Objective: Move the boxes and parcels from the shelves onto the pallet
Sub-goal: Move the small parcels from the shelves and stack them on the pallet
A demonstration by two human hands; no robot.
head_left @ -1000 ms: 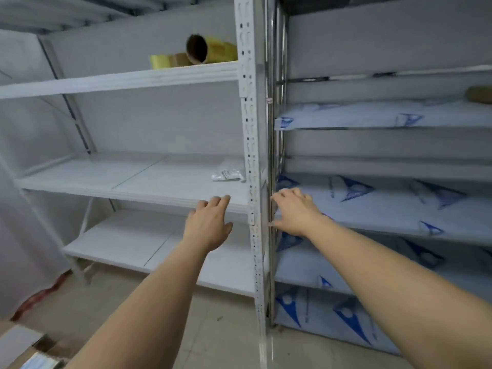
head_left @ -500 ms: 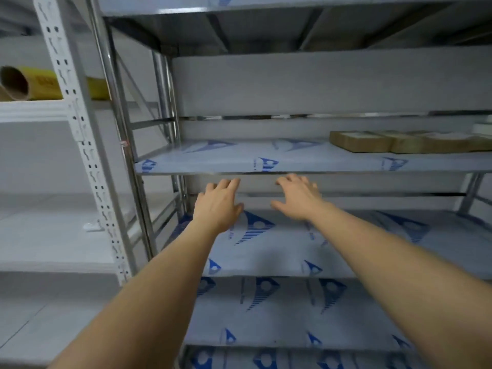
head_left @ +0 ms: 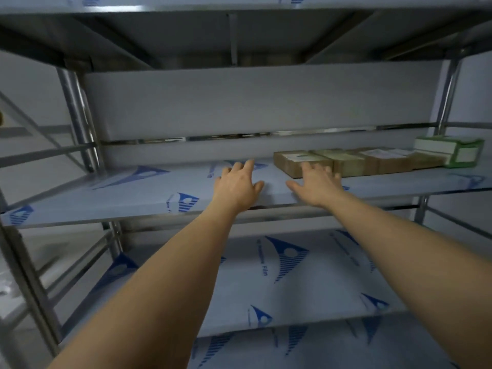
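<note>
On the upper shelf (head_left: 133, 193), right of both hands, flat boxes (head_left: 346, 161) sit in a row; left hand (head_left: 237, 186) and right hand (head_left: 316, 183) reach out spread and empty, likely to flank the nearest.

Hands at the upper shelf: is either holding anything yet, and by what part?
Nothing is held. The left hand and right hand reach open toward the brown boxes.
</note>
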